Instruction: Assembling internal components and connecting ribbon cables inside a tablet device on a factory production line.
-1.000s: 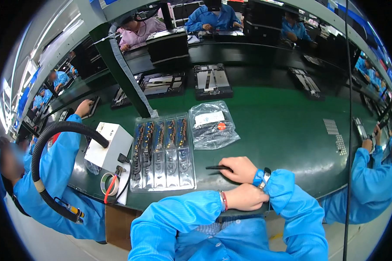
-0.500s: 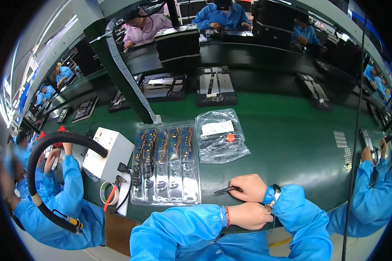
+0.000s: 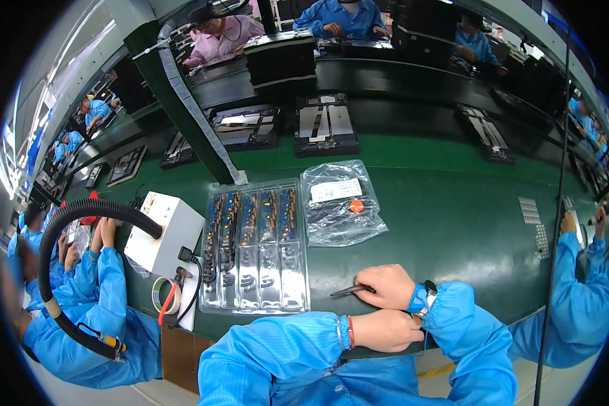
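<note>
My right hand (image 3: 386, 287) is closed around dark tweezers (image 3: 347, 291), whose tips point left over the green bench. A blue wrist strap (image 3: 419, 300) and a watch circle that wrist. My left hand (image 3: 388, 331), with a red bracelet, lies across just below it. Its curled fingers meet the right wrist by the cuff; what they pinch, if anything, is hidden. Left of the hands lies a clear plastic tray (image 3: 304, 284) with small circuit boards and black parts in its slots. Beyond the hands is a clear plastic bag (image 3: 345, 227) with a white label and a round orange sticker.
A white box (image 3: 166, 227) with a black hose (image 3: 81, 210) stands left, near a tape roll (image 3: 166, 296). A post (image 3: 193, 108) rises behind the tray. Opened flat devices (image 3: 326, 125) line the far strip. Sticker sheets (image 3: 529, 210) lie right. Co-workers sit on both sides and opposite.
The view has shifted slightly. The tweezers' two prongs show more plainly apart. My hands stay nearly in place. The middle devices on the far strip sit a little further left. The left co-worker's hands have moved.
</note>
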### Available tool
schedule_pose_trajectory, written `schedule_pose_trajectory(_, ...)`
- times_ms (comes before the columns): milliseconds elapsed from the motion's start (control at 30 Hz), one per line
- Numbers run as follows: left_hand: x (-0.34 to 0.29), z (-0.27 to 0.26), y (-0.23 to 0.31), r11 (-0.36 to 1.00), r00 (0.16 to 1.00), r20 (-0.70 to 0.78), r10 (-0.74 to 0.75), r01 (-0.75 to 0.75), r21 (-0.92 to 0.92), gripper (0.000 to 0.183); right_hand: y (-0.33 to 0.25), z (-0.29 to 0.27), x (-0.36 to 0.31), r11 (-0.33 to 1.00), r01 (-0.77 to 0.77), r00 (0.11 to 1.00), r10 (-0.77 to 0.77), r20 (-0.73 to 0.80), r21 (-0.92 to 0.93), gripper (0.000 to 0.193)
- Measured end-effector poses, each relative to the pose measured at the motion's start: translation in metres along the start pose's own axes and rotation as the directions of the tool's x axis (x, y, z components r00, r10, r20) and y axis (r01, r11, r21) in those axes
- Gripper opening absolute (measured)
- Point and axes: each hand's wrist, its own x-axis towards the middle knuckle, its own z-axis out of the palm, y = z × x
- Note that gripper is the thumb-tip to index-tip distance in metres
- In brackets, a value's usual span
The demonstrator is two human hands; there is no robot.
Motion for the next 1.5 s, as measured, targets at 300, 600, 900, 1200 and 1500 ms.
schedule_pose_trajectory(300,0.0015,0.0037,-0.0001,1.0,1.0,-0.004,0.002,-0.002,-0.011,0.017,0.0043,0.0004,-0.0042,1.0,0.016,1.0,-0.016,0.007,0.002,0.013)
schedule_pose_trajectory(600,0.0024,0.0023,0.0014,1.0,1.0,-0.016,0.012,-0.012,0.019,0.015,0.0003,-0.0019,-0.0039,1.0,0.009,1.0,-0.01,-0.028,-0.012,0.009)
schedule_pose_trajectory(900,0.003,-0.0012,0.0024,1.0,0.999,-0.026,0.021,-0.021,0.001,0.018,0.0037,0.0013,-0.0047,0.999,0.037,0.999,-0.037,-0.023,-0.007,0.013)
schedule_pose_trajectory(1200,0.0018,-0.0015,0.0028,1.0,0.999,0.043,-0.025,0.025,-0.006,0.02,0.0021,-0.0007,-0.0037,1.0,0.023,1.0,-0.023,0.005,0.005,0.013)
schedule_pose_trajectory(1500,0.0025,-0.0001,0.0024,1.0,1.0,0.022,-0.013,0.013,-0.016,0.02,0.0014,-0.0019,-0.0044,0.999,0.03,1.0,-0.03,-0.006,0.023,0.014)
